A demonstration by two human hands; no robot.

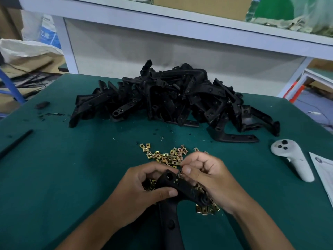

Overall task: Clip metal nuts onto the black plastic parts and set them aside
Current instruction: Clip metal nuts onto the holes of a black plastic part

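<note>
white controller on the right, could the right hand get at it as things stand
Probably not straight away. The way across the green table to the white controller is bare, but the right hand is pinching something small at the black plastic part that the left hand grips.

Parts pile (173,98) behind nuts (167,156) — controller (292,159) right.

Black plastic parts (173,98) on a dark green table (63,168); brass-yellow nuts (165,156) (one white controller (292,157), right).
</note>
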